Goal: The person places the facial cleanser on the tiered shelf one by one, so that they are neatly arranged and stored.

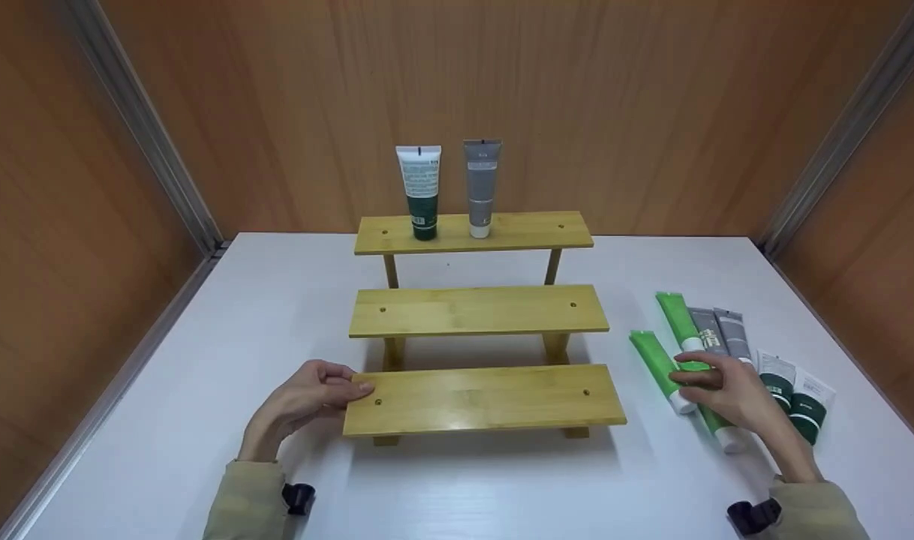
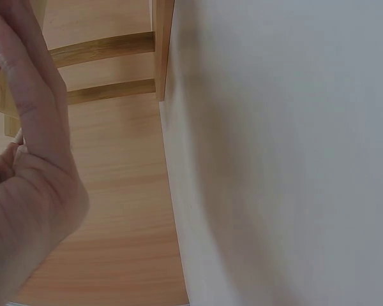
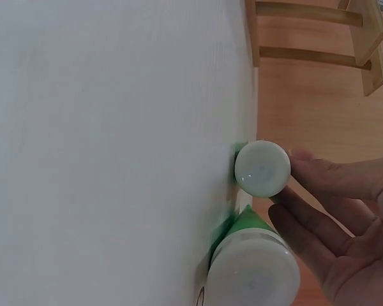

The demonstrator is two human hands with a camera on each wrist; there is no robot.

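Here on the right, the right hand [image 1: 735,390] has its thumb and fingers bent around the capped end of the left green tube [image 1: 656,367], a gap showing between thumb and fingers from above; whether they pinch it or only hover against it, I cannot tell. That tube lies on the white table [image 1: 472,499], right of the stand, its white cap toward the near side. Just beside it, under the hand, comes the near green tube [image 1: 716,427], and beyond the fingers the far green tube [image 1: 676,315], both with white caps pointing near. Right of those, two grey tubes [image 1: 733,334] lie side by side, and farther right, two white-and-dark-green tubes [image 1: 810,409], all flat on the table. Over on the left, the left hand [image 1: 307,394] grips the left end of the lowest, nearest board of the wooden stand [image 1: 479,401], thumb on top, fingers beneath the edge. Up the steps we go: the middle board [image 1: 479,311] is bare, and on the far top board [image 1: 532,229] a white-and-green tube [image 1: 421,187] stands upright on its cap, left of an upright grey tube [image 1: 482,187], the two apart. Wood-grain walls [image 1: 614,112] rise behind and at both sides.
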